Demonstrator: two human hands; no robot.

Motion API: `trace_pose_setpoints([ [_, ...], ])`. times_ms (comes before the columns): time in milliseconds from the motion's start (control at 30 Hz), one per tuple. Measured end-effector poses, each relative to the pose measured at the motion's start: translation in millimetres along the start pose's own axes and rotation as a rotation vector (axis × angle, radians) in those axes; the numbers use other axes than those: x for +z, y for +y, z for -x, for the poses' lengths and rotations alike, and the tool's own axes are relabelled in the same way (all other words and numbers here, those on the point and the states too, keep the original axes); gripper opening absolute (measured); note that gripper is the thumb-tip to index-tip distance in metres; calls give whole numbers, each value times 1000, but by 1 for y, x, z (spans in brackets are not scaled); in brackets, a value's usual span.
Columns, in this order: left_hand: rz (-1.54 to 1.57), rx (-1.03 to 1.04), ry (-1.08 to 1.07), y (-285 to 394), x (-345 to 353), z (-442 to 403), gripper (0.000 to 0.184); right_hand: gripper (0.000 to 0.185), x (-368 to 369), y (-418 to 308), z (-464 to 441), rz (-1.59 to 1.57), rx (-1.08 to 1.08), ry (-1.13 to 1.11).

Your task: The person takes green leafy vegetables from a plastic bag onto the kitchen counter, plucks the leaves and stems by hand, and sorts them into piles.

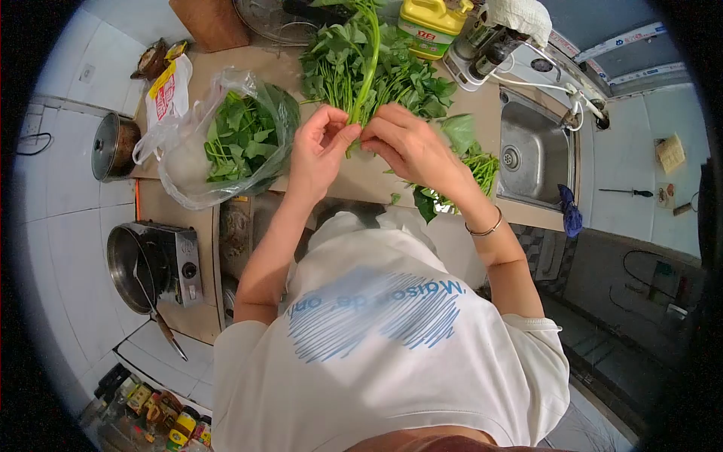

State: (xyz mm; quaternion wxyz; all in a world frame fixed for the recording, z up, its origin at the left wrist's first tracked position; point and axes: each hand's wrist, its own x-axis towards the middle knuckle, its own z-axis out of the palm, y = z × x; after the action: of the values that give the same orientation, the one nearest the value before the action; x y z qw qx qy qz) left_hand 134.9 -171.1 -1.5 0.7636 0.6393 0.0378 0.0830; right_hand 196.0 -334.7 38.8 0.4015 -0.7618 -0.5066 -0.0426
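Near the front edge of the counter, my left hand (324, 147) pinches the lower end of a long green stem (370, 64). Beside it, my right hand (403, 143) has its fingers pressed together close to the same stem end; what it holds, if anything, is hidden. The stem rises over a large pile of leafy greens (422, 83). To the left, a clear plastic bag (177, 169) stands open with leaves (245, 139) inside. Under and beside my right wrist lie cut stems and leaves (478, 169).
A steel sink (520, 151) is at the right, with a blue cloth (570, 211) on its edge. A yellow jug (433, 26) stands behind the greens. On the left are a pot (113, 147) and a pan (129, 270) on a gas stove (181, 260).
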Motion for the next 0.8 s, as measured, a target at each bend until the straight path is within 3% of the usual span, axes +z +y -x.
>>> trace_pose_setpoints([
  [133,16,-7,13,1,1,-1,7,8,6,1,5,-92,83,-5],
  [200,27,-12,16,0,1,-1,7,8,12,1,9,-218,265,24],
  [333,55,-29,46,-6,-2,-4,9,10,34,6,19,-364,372,127],
  [400,58,-30,45,-6,0,-3,9,12,46,8,22,-834,591,202],
  [533,101,-39,78,-7,-1,-6,9,12,46,7,20,-918,635,251],
  [800,1,-41,89,-8,-8,-2,13,12,-31,30,27,-775,521,815],
])
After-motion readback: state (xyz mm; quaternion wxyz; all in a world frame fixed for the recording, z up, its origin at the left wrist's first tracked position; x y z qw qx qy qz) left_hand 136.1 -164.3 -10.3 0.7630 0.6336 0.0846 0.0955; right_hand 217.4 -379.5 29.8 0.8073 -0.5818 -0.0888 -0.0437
